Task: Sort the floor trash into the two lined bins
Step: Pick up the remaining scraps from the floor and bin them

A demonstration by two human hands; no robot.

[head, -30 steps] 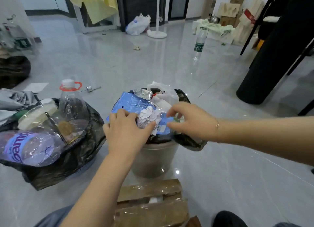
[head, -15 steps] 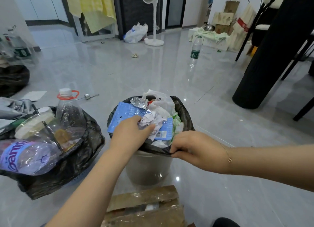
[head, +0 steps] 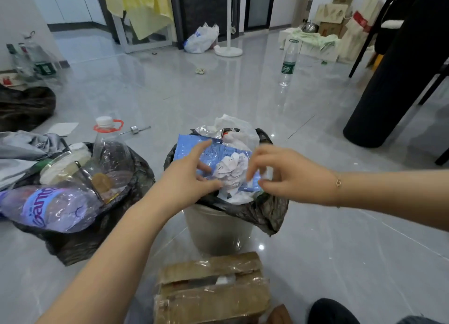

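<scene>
Both hands are over the grey bin (head: pixel 216 229) in the middle of the floor (head: pixel 340 251), the one with the black liner (head: pixel 264 212) folded over its rim. It's stuffed past the top: a blue wrapper (head: pixel 192 144), a crumpled paper ball (head: pixel 232 169), a white plastic bag (head: pixel 239 134) and some foil (head: pixel 209 130) at the far side.

Left hand (head: pixel 187 178) has its fingers spread flat, resting on the blue wrapper with the thumb against the paper ball, not really gripping anything. Right hand (head: pixel 289 175) hovers just right of the paper, fingers loosely curved and apart, empty as far as I can see.

Second bin (head: pixel 80 229) sits to the left, also black-lined, piled with clear plastic bottles, including a big purple-label one (head: pixel 48 208) lying across the near rim and a jug with an orange ring (head: pixel 108 139) at the far side.

Still loose on the floor: a taped cardboard box (head: pixel 213 289) right by the near edge, a water bottle (head: pixel 288 64) standing well beyond the bins, and a small scrap (head: pixel 200 70) further out.
</scene>
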